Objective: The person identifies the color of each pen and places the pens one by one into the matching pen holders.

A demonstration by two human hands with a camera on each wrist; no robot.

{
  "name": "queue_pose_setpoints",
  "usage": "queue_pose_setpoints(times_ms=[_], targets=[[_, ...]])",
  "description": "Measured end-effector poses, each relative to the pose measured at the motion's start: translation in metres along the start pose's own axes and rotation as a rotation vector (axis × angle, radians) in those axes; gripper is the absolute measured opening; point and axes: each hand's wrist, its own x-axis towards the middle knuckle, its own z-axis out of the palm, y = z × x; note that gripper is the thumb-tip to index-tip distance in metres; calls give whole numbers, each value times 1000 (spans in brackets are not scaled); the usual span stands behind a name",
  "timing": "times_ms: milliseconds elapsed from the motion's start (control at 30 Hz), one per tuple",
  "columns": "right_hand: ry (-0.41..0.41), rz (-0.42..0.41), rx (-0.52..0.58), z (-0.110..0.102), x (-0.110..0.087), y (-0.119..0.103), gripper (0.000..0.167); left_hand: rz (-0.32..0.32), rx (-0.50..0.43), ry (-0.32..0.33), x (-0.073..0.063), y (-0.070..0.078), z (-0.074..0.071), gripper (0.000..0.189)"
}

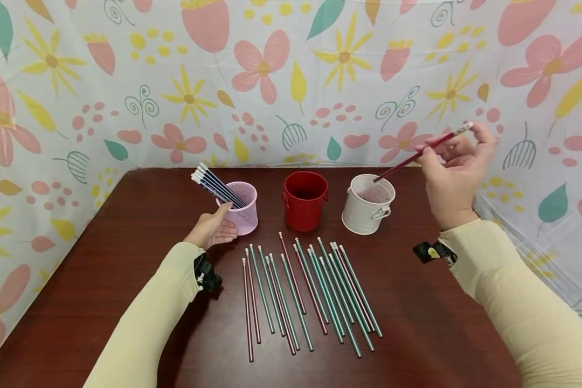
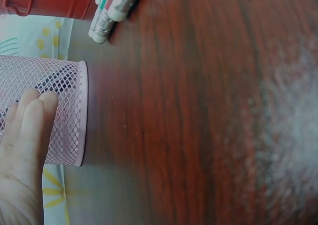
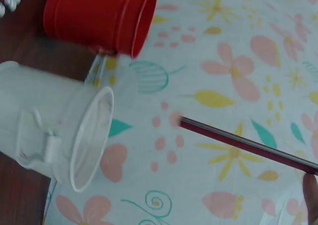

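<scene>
The right hand [image 1: 456, 172] is pinching a red pencil [image 3: 238, 141] above the white bucket [image 1: 361, 214]; the spread left hand [image 1: 214, 226] is touching the pink cup [image 1: 247, 217].

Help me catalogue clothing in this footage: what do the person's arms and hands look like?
The left sleeve and right sleeve are long, plain and pale cream-yellow. A black left wrist device and a black right wrist device sit at the sleeve ends; the right one shows a yellowish patch. The left hand and right hand wear no gloves.
</scene>
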Motion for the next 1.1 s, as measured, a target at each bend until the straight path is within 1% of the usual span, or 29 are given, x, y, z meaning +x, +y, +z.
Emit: queue_pose_setpoints(times_ms=[67,167,300,400,467,533,567,633,667,800,867,900,1100], targets=[[63,-43,3,2,8,4,51,-3,2,-2,0,0,-1,62],[114,-72,-45,2,16,9,52,-14,5,-3,0,0,-1,64],[150,-62,-133,-4,22,18,49,-24,5,-4,1,-1,0,67],[158,-42,-233,-12,20,27,48,-17,6,-5,2,-2,1,66],[161,-30,-281,-19,16,35,48,-15,6,-6,2,-3,2,65],[146,-27,-330,-26,11,44,47,-12,7,-7,1,-3,2,65],[144,-22,-339,-30,8,48,47,-10,11,-6,0,-3,2,66],[147,-5,-310,-35,2,57,47,-5,8,0,-1,-2,2,66],[146,2,-319,-37,-2,61,46,-1,8,2,-1,-2,2,66],[140,52,-423,-42,-15,73,45,10,-3,8,-1,-1,-1,67],[117,69,-499,-45,-21,78,45,12,-7,9,-1,-1,-1,67],[104,80,-520,-47,-23,80,45,13,-10,9,-1,-1,-1,67],[65,132,-556,-57,-37,92,46,15,-9,12,-1,-1,0,65]])
